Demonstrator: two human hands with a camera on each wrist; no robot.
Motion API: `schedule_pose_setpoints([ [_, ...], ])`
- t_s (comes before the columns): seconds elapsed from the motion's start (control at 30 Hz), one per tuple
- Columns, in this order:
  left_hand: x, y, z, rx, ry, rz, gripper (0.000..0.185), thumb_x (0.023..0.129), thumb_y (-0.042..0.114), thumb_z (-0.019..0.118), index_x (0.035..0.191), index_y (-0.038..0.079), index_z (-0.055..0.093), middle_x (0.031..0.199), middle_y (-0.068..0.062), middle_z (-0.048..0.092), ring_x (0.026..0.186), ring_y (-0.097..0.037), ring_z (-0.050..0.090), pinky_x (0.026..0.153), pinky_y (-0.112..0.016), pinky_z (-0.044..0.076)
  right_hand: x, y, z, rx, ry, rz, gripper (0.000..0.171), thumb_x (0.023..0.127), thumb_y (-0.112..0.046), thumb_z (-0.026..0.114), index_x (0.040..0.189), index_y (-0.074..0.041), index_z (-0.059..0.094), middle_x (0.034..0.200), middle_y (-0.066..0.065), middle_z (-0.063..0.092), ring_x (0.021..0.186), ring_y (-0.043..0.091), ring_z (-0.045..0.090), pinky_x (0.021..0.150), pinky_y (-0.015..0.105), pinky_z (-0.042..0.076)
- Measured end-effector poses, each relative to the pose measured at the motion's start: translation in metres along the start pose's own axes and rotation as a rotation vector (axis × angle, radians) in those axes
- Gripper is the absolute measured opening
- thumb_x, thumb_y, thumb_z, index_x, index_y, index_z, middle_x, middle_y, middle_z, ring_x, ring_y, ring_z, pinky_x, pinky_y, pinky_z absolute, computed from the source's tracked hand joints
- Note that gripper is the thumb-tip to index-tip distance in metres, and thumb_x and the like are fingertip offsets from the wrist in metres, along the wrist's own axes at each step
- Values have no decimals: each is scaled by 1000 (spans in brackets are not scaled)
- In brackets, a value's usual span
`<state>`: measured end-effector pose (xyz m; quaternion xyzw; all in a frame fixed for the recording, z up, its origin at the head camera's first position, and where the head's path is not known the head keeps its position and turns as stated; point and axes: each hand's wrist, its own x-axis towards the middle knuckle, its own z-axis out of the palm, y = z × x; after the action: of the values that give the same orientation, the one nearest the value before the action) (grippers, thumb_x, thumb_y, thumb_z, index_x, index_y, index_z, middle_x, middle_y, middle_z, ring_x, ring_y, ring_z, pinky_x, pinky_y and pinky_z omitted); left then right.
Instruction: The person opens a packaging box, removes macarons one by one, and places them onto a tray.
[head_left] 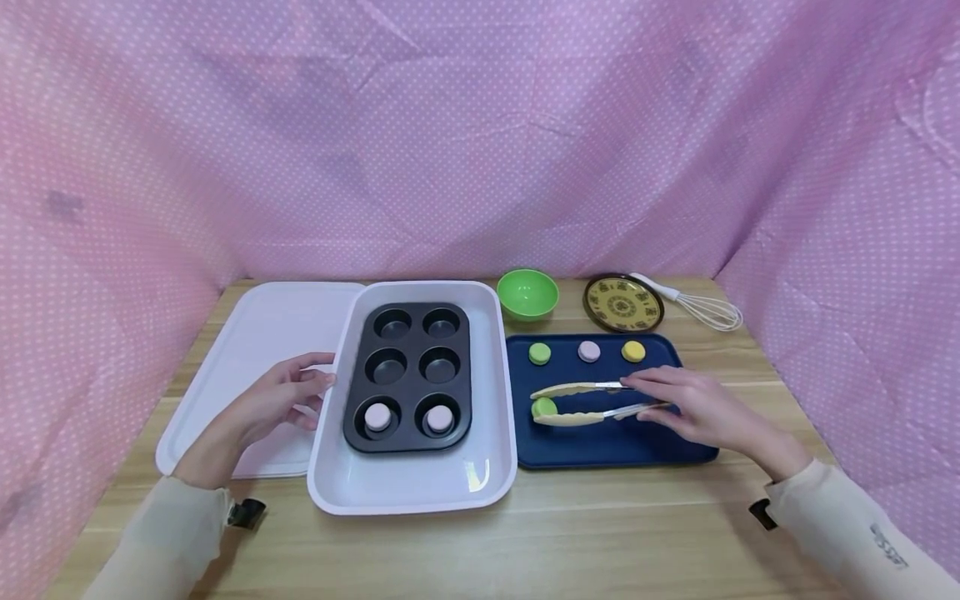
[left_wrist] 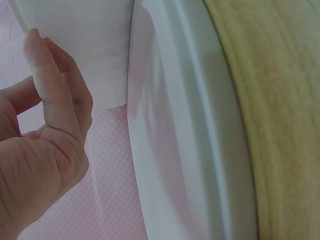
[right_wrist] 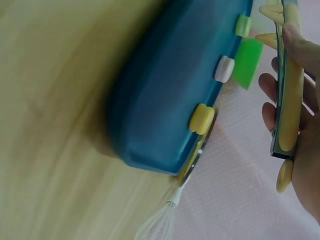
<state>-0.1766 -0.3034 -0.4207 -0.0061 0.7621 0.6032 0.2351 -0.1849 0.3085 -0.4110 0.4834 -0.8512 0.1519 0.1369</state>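
Note:
My right hand (head_left: 686, 402) holds a pair of tongs (head_left: 573, 418) with cream tips and metal arms, thumb on one arm and fingers on the other. Over the dark blue tray (head_left: 600, 454), the tong tips lie on either side of a green macaron (head_left: 543, 407). At the tray's back sit another green macaron (head_left: 539, 353), a pale pink one (head_left: 588, 351) and a yellow one (head_left: 633, 351). My left hand (head_left: 279, 395) has loosely bent fingers, their tips right at the left rim of a white basin (head_left: 412, 498). Inside stands a dark muffin pan (head_left: 413, 392), pink macarons (head_left: 377, 417) in its two front cups.
A white board (head_left: 262, 333) lies on the left, partly under the basin's side in the head view. Behind the blue tray stand a green bowl (head_left: 528, 294), a patterned round plate (head_left: 623, 304) and a whisk (head_left: 693, 304). Pink dotted cloth (head_left: 480, 150) hangs around the table.

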Motion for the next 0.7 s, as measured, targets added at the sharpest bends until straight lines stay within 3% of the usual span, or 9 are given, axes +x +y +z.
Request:
schedule_pose_setpoints([
  [0.3, 0, 1, 1, -1, -1, -1, 64, 103, 25, 62, 154, 1, 31, 107, -6, 67, 79, -21, 68, 62, -37, 62, -6, 3, 7, 14, -3, 2, 50, 81, -21, 86, 126, -6, 70, 118, 4, 70, 102, 22, 68, 90, 25, 52],
  [0.7, 0, 1, 1, -10, 5, -4, 64, 103, 23, 62, 154, 1, 31, 103, -4, 67, 77, -19, 67, 61, -35, 62, -7, 0, 5, 51, -24, 37, 51, 81, -19, 86, 128, -5, 69, 119, 4, 69, 102, 20, 67, 93, 16, 47],
])
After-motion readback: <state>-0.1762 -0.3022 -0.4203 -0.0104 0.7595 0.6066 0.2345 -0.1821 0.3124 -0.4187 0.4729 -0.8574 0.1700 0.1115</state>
